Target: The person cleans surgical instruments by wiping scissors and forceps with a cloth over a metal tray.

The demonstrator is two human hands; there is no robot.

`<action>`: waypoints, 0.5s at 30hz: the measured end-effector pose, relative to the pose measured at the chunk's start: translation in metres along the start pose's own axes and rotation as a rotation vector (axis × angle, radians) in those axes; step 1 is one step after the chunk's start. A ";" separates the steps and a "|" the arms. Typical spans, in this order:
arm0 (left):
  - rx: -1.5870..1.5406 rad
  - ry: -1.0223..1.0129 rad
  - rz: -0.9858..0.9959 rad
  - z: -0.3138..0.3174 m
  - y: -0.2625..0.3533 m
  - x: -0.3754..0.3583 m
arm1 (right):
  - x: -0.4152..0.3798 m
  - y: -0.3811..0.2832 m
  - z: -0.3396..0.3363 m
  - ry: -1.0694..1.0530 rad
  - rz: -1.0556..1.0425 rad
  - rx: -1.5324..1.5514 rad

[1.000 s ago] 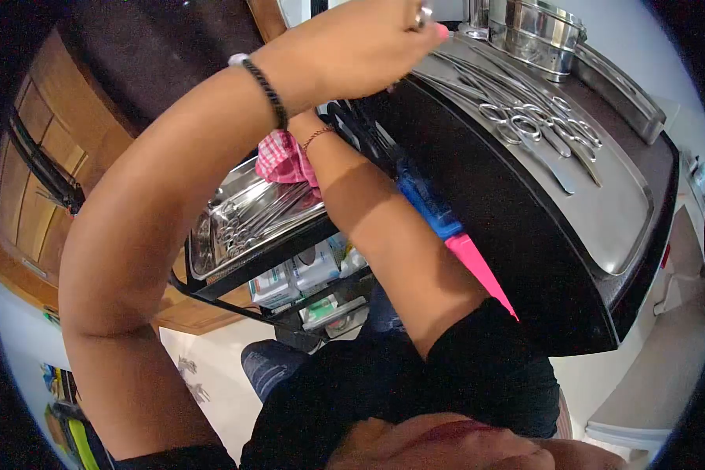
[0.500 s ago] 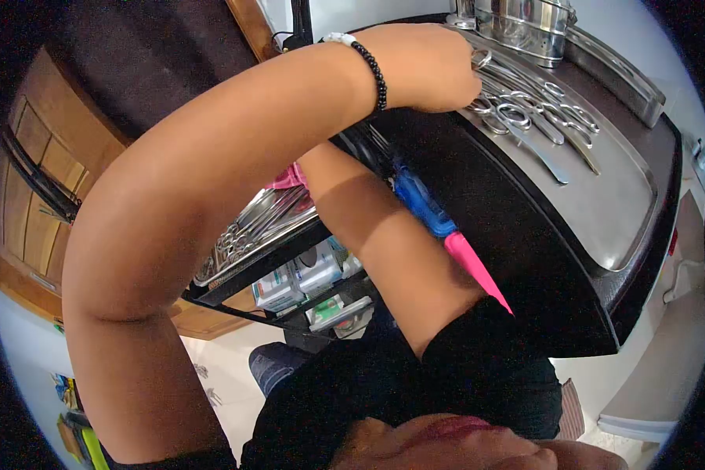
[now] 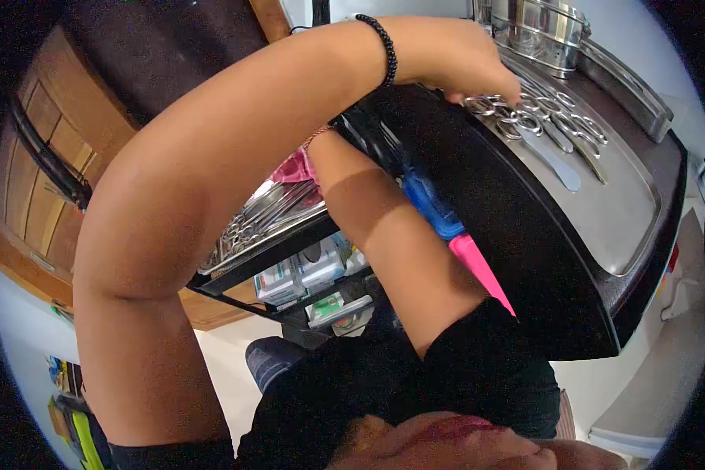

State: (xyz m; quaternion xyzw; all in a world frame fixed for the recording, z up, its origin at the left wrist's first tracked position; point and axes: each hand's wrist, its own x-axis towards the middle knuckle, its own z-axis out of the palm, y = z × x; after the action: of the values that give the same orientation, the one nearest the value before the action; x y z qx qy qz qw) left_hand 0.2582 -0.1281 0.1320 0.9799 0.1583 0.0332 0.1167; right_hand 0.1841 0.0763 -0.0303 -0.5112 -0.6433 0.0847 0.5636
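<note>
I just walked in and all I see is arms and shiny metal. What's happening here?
A person is working over trays of surgical-type instruments. Their left hand reaches across to a steel tray and its fingertips rest on the ring handles of a row of scissors and clamps. A steel container stands just beyond. The right forearm crosses underneath toward a pink cloth by a second tray of instruments. That hand itself is hidden.
</note>
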 end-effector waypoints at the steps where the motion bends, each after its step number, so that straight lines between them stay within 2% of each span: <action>1: -0.028 0.023 0.010 -0.003 0.004 -0.003 | 0.000 0.002 0.000 0.017 0.000 -0.032; 3: -0.088 0.072 0.021 -0.009 0.009 -0.011 | -0.002 0.006 0.002 0.041 0.000 -0.091; 5: -0.152 0.133 0.017 -0.016 0.012 -0.024 | 0.000 0.008 0.000 0.313 -0.243 -0.291; 6: -0.184 0.169 0.007 -0.019 0.011 -0.030 | -0.003 0.005 -0.003 0.285 -0.257 -0.276; 9: -0.254 0.276 -0.062 -0.024 -0.010 -0.050 | -0.006 -0.007 -0.014 0.069 -0.111 -0.278; 12: -0.208 0.242 -0.062 -0.040 -0.084 -0.062 | 0.013 0.012 -0.001 -0.187 -0.013 -0.314; 13: -0.196 0.228 -0.063 -0.042 -0.112 -0.073 | 0.010 0.008 -0.003 -0.182 0.015 -0.276; 15: 0.106 0.333 0.014 -0.035 -0.163 -0.118 | 0.005 -0.007 -0.011 -0.202 0.035 -0.256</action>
State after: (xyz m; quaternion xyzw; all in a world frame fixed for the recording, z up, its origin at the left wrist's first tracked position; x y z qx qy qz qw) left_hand 0.0938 -0.0080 0.1238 0.9667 0.1700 0.1875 0.0369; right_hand 0.1903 0.0715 -0.0187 -0.5790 -0.6932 0.0627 0.4246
